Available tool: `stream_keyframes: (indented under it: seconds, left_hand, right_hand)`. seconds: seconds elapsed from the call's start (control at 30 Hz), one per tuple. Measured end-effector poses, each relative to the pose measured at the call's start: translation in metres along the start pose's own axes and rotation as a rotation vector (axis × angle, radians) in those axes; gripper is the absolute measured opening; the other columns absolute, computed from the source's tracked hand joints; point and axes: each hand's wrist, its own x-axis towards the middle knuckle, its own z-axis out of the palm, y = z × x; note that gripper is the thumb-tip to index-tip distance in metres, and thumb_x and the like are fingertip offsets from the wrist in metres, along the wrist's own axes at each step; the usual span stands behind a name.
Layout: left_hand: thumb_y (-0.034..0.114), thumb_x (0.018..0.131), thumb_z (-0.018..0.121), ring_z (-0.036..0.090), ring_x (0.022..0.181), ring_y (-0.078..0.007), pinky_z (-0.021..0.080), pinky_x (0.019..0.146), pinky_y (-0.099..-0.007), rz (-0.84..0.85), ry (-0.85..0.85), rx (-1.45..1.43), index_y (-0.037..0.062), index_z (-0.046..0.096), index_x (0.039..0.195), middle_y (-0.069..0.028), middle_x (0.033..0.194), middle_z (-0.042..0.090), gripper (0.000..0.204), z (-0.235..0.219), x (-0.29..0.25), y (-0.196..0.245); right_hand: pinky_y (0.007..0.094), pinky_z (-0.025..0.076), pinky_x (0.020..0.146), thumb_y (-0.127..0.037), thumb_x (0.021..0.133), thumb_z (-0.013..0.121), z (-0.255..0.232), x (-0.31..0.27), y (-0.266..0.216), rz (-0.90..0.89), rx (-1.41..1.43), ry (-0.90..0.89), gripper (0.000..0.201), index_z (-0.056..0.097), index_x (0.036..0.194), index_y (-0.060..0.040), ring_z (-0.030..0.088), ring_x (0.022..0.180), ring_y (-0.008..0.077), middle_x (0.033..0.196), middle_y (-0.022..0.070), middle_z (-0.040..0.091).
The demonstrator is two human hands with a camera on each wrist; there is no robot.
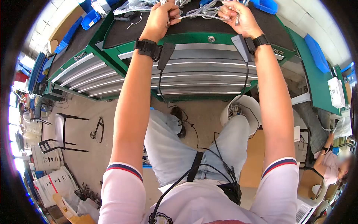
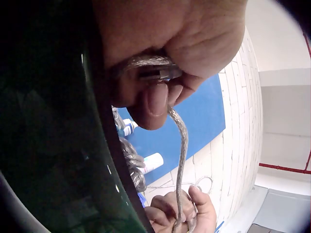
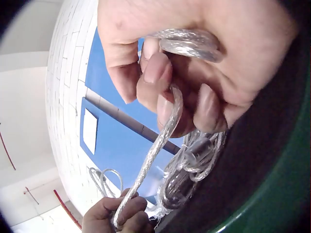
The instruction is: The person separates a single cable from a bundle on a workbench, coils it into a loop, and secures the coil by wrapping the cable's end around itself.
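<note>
my left hand (image 1: 160,18) and right hand (image 1: 241,18) both grasp the silvery cable (image 3: 151,154), stretched between them over the workbench (image 1: 197,29); i seem to be looping it, so next calls for gathering slack evenly.

Bright head view, strong fisheye bowing, black rounded corners, blown-out white glare with violet fringing along the left edge, softer wrist views, glossy dark green cabinet edge (image 2: 53,145) sunk in shadow, glints on silvery braided cable (image 3: 151,153).
</note>
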Motion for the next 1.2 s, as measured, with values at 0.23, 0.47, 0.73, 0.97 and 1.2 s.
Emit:
stream_keyframes:
  seconds: [0.23,0.47,0.73,0.97,1.2]
  left_hand:
    - [0.002,0.094,0.053,0.042,0.059,-0.0117,0.033,0.049,-0.026,0.005,-0.025,0.013,0.0048,0.051,0.095,-0.0009,0.067,0.042,0.004,0.008,-0.003,0.003]
    - [0.003,0.095,0.054,0.043,0.06,-0.0122,0.034,0.05,-0.0267,0.004,0.022,0.024,0.0047,0.051,0.095,-0.0018,0.069,0.045,0.003,0.001,0.004,-0.001]
    - [0.003,0.096,0.053,0.043,0.062,-0.0119,0.033,0.051,-0.0258,0.009,0.019,0.046,0.0063,0.048,0.094,-0.0018,0.071,0.044,0.006,0.004,0.004,0.001]
    - [0.005,0.097,0.054,0.042,0.061,-0.0114,0.033,0.051,-0.026,0.037,0.009,0.064,0.0063,0.049,0.094,-0.002,0.072,0.046,0.006,-0.002,0.001,-0.003]
    - [0.012,0.097,0.059,0.039,0.053,-0.0093,0.028,0.048,-0.0244,0.067,0.122,0.231,0.0073,0.053,0.086,-0.0014,0.069,0.048,0.013,0.014,-0.005,0.004]
  right_hand:
    - [0.0266,0.027,0.052,-0.018,0.097,0.049,-0.005,0.0,-0.002,0.023,0.021,-0.038,0.037,0.036,0.063,-0.015,0.032,0.052,0.0117,0.056,-0.0022,0.03]
    - [0.0261,0.025,0.051,-0.021,0.098,0.047,-0.002,-0.002,-0.003,0.055,0.016,-0.008,0.04,0.033,0.06,-0.0158,0.031,0.05,0.0109,0.055,-0.0029,0.027]
    - [0.0264,0.023,0.05,-0.022,0.098,0.048,-0.007,-0.001,-0.003,0.044,0.043,-0.084,0.042,0.031,0.06,-0.0161,0.028,0.049,0.0103,0.054,-0.0041,0.024]
    - [0.0263,0.023,0.05,-0.023,0.098,0.049,-0.009,-0.001,-0.001,0.049,0.057,-0.079,0.041,0.032,0.061,-0.0164,0.027,0.049,0.0103,0.055,-0.0038,0.026]
    - [0.0239,0.022,0.045,-0.016,0.099,0.054,-0.008,-0.001,-0.001,0.075,0.092,-0.06,0.036,0.035,0.067,-0.0172,0.027,0.047,0.0071,0.057,-0.0058,0.028]
